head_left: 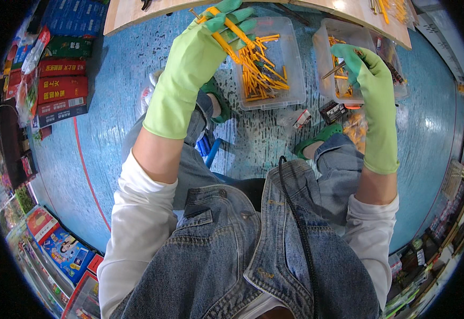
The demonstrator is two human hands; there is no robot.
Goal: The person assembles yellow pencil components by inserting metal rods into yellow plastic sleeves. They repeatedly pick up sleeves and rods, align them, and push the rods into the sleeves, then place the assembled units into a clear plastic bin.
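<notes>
My left hand [203,45], in a pale green rubber glove with darker fingers, is closed around several orange plastic wall plugs [234,29]. A metal screw tip pokes out near its thumb side. It hangs at the upper left edge of a clear plastic bin [300,85], where many orange wall plugs [264,80] lie in a heap. My right hand [367,66], gloved alike, pinches a long metal screw [333,70] above a second clear bin [322,45] that holds more orange pieces. Its fingertips are partly hidden by the curled glove.
A pale wooden tabletop [163,6] runs along the far edge, with a bag of orange plugs [399,9] at its right. Stacked cartons [61,80] stand on the left. Between my green clogs and the bins lie a small black box [332,111] and plastic bags [355,129].
</notes>
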